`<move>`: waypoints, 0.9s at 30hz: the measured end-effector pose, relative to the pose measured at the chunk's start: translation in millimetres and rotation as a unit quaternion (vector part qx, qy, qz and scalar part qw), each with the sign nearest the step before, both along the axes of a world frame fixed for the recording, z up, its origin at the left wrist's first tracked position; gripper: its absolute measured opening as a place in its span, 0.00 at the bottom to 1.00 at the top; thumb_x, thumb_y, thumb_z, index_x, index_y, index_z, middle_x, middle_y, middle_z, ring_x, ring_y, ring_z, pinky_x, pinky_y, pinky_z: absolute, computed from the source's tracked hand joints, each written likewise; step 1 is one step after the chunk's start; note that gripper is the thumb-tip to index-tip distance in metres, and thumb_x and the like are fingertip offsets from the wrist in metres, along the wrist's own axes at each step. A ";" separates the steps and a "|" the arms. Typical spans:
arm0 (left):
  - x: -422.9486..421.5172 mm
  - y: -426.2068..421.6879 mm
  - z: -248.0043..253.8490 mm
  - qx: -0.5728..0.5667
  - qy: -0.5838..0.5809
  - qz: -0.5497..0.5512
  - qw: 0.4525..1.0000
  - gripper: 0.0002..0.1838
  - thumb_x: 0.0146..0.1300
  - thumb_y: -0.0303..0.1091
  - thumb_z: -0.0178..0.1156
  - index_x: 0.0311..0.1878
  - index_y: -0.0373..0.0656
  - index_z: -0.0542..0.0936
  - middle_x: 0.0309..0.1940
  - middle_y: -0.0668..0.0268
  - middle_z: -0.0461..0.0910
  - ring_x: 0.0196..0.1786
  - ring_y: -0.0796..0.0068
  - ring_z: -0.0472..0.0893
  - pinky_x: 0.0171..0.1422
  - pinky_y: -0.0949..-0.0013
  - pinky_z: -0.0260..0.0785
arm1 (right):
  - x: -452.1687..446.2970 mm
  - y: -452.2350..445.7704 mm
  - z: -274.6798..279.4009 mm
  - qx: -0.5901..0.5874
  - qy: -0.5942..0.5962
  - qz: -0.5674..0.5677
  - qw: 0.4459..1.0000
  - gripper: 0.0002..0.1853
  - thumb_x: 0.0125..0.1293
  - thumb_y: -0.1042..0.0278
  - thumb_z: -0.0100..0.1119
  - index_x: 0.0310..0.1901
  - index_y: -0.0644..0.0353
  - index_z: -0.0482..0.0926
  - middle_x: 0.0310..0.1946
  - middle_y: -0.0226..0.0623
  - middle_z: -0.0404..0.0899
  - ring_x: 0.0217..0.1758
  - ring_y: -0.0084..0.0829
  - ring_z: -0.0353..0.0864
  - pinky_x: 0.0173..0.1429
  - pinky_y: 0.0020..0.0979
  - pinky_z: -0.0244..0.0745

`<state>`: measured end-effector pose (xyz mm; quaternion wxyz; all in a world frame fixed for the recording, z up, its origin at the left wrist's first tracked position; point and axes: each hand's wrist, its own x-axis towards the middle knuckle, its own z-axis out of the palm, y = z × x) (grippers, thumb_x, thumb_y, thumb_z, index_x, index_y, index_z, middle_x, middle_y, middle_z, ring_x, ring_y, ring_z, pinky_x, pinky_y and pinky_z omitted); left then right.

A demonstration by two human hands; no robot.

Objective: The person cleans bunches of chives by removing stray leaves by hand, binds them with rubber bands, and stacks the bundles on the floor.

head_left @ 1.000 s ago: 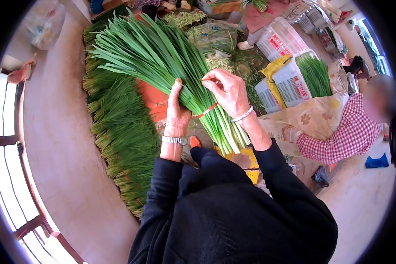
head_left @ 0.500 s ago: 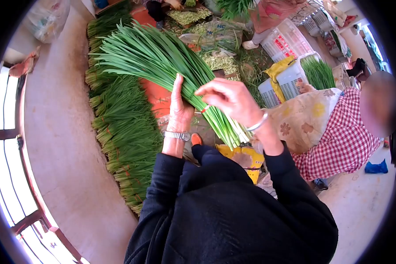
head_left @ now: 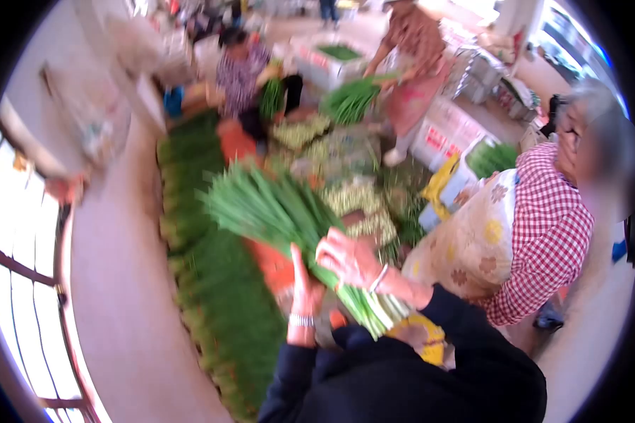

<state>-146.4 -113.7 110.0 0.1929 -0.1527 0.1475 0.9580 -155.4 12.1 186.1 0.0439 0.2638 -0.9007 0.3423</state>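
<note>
A bundle of garlic chives (head_left: 264, 208) lies slantwise across my hands, its green leaves fanning to the upper left and pale stems toward my body. Supporting it from the left and below is my left hand (head_left: 307, 290), closed around the bundle with the thumb up along its side. On top, my right hand (head_left: 349, 259) has its fingers curled against the leaves near the middle; motion blur hides the exact fingertip contact. A reddish band circles the stems just below my hands. Rows of chive bundles (head_left: 226, 296) cover the floor at left.
At right, close to my right arm, is a person in a checked shirt (head_left: 543, 233) and flowered apron. Farther back, two people handle greens. White crates (head_left: 444, 134), a yellow sack (head_left: 441, 187) and heaps of trimmings (head_left: 353, 197) lie ahead. A wall edges the left.
The view has tilted up, showing more of the room and people ahead. My right hand has come down from just above the chives onto them; my left hand keeps its hold.
</note>
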 end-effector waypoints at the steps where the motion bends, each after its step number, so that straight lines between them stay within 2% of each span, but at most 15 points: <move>1: 1.2 -3.2 -5.5 -0.005 0.026 -0.003 1.000 0.40 0.61 0.65 0.46 0.66 0.43 0.60 0.63 0.60 0.64 0.63 0.63 0.67 0.67 0.57 0.61 | -0.9 -4.7 4.2 -0.031 -0.053 -0.017 0.998 0.05 0.62 0.64 0.55 0.34 0.53 0.73 0.32 0.34 0.68 0.33 0.36 0.75 0.34 0.33 0.72; 3: 3.4 -10.0 -22.0 -0.023 0.055 -0.011 0.998 0.39 0.61 0.63 0.48 0.65 0.41 0.61 0.62 0.60 0.65 0.64 0.63 0.66 0.67 0.57 0.60 | -8.7 -11.7 -14.7 -0.075 -0.046 -0.019 0.996 0.06 0.63 0.62 0.51 0.35 0.55 0.71 0.33 0.35 0.70 0.36 0.39 0.76 0.38 0.36 0.72; 5: 9.3 -12.1 -24.8 -0.061 0.073 -0.005 0.995 0.37 0.61 0.59 0.52 0.64 0.41 0.62 0.61 0.62 0.66 0.63 0.64 0.66 0.68 0.59 0.59 | -8.0 -19.0 -17.3 -0.088 -0.052 -0.035 0.994 0.05 0.63 0.65 0.51 0.35 0.56 0.71 0.32 0.36 0.72 0.36 0.40 0.76 0.38 0.36 0.71; 9: 18.2 -18.9 -37.8 -0.052 0.073 -0.009 0.996 0.36 0.59 0.59 0.55 0.62 0.44 0.64 0.58 0.65 0.69 0.61 0.67 0.68 0.67 0.61 0.59 | -0.2 -33.4 -19.6 -0.101 -0.044 -0.025 0.994 0.06 0.62 0.68 0.51 0.34 0.61 0.69 0.29 0.40 0.76 0.33 0.42 0.77 0.37 0.38 0.72; 12: 27.4 -23.8 -47.9 -0.043 0.078 -0.011 0.996 0.35 0.58 0.59 0.57 0.61 0.45 0.65 0.55 0.67 0.70 0.60 0.67 0.68 0.66 0.60 0.59 | 3.2 -34.8 -20.7 -0.131 -0.098 -0.013 0.986 0.06 0.64 0.69 0.50 0.35 0.62 0.69 0.29 0.40 0.76 0.29 0.38 0.79 0.32 0.36 0.72; 13: 30.0 -24.6 -50.8 -0.044 0.072 -0.010 0.996 0.34 0.58 0.58 0.58 0.60 0.45 0.66 0.54 0.67 0.71 0.59 0.67 0.68 0.66 0.59 0.60 | 5.8 -35.3 -18.5 -0.164 -0.151 -0.026 0.974 0.06 0.65 0.69 0.50 0.35 0.63 0.69 0.28 0.38 0.76 0.28 0.33 0.78 0.30 0.34 0.72; 14: 31.3 -25.0 -51.8 -0.020 0.057 -0.023 0.998 0.29 0.59 0.54 0.59 0.57 0.46 0.67 0.47 0.69 0.72 0.54 0.70 0.71 0.63 0.61 0.63 | 6.8 -35.5 -16.5 -0.196 -0.203 -0.037 0.959 0.06 0.66 0.69 0.49 0.36 0.64 0.69 0.28 0.37 0.76 0.26 0.29 0.78 0.27 0.31 0.72; 15: 32.5 -24.1 -51.2 -0.020 0.059 -0.020 0.998 0.29 0.59 0.54 0.59 0.57 0.46 0.67 0.47 0.69 0.72 0.54 0.70 0.71 0.63 0.61 0.63 | 6.7 -35.3 -14.7 -0.195 -0.201 -0.033 0.959 0.06 0.66 0.69 0.49 0.36 0.64 0.69 0.28 0.37 0.76 0.26 0.29 0.78 0.27 0.31 0.72; 17: 34.1 -22.8 -53.3 -0.053 0.101 -0.001 0.993 0.24 0.60 0.47 0.60 0.54 0.46 0.69 0.42 0.71 0.72 0.49 0.73 0.72 0.60 0.64 0.65 | 2.9 -34.4 -15.5 -0.233 -0.293 -0.034 0.927 0.07 0.67 0.68 0.48 0.38 0.64 0.70 0.27 0.33 0.75 0.25 0.22 0.76 0.25 0.25 0.72; 18: 34.7 -22.5 -48.6 -0.049 0.103 -0.002 0.993 0.21 0.60 0.43 0.61 0.52 0.45 0.69 0.40 0.72 0.72 0.47 0.75 0.72 0.58 0.67 0.66 | 0.9 -34.0 -17.7 -0.242 -0.301 -0.031 0.922 0.07 0.68 0.68 0.48 0.39 0.63 0.70 0.27 0.30 0.74 0.25 0.19 0.74 0.25 0.21 0.72; 19: 32.3 -22.7 -55.4 -0.026 0.123 -0.008 0.992 0.21 0.59 0.41 0.61 0.53 0.44 0.69 0.41 0.70 0.73 0.48 0.73 0.73 0.58 0.66 0.67 | -2.6 -32.5 -21.5 -0.241 -0.304 -0.023 0.921 0.07 0.68 0.68 0.48 0.39 0.63 0.70 0.27 0.30 0.74 0.25 0.19 0.74 0.25 0.21 0.72; 22: 33.4 -16.3 -43.9 -0.075 0.087 -0.001 0.993 0.25 0.58 0.37 0.62 0.57 0.42 0.68 0.48 0.66 0.74 0.53 0.69 0.73 0.60 0.63 0.68 | -13.5 -22.5 -30.8 -0.333 -0.414 -0.014 0.847 0.07 0.67 0.67 0.50 0.40 0.63 0.71 0.27 0.28 0.73 0.23 0.18 0.74 0.25 0.19 0.72; 23: 31.5 -11.7 -40.0 -0.076 0.087 0.004 0.993 0.25 0.58 0.37 0.62 0.57 0.42 0.68 0.48 0.66 0.74 0.53 0.69 0.73 0.60 0.63 0.68 | -16.9 -17.3 -31.8 -0.332 -0.415 -0.010 0.847 0.07 0.67 0.67 0.50 0.40 0.63 0.71 0.27 0.28 0.73 0.23 0.18 0.74 0.25 0.19 0.72; 25: 32.0 -4.5 -32.9 -0.095 0.078 -0.007 0.992 0.26 0.57 0.36 0.62 0.58 0.42 0.67 0.49 0.65 0.73 0.53 0.69 0.74 0.60 0.63 0.68 | -19.5 -8.3 -31.2 -0.410 -0.471 -0.017 0.781 0.07 0.67 0.68 0.50 0.40 0.61 0.71 0.26 0.26 0.72 0.22 0.17 0.73 0.26 0.19 0.74; 27: 29.3 4.8 -24.4 -0.101 0.077 0.003 0.992 0.26 0.57 0.36 0.62 0.57 0.41 0.67 0.48 0.65 0.73 0.52 0.69 0.74 0.59 0.63 0.69 | -24.1 2.8 -25.4 -0.429 -0.491 -0.004 0.758 0.06 0.67 0.67 0.51 0.40 0.60 0.72 0.25 0.25 0.72 0.22 0.17 0.74 0.28 0.19 0.75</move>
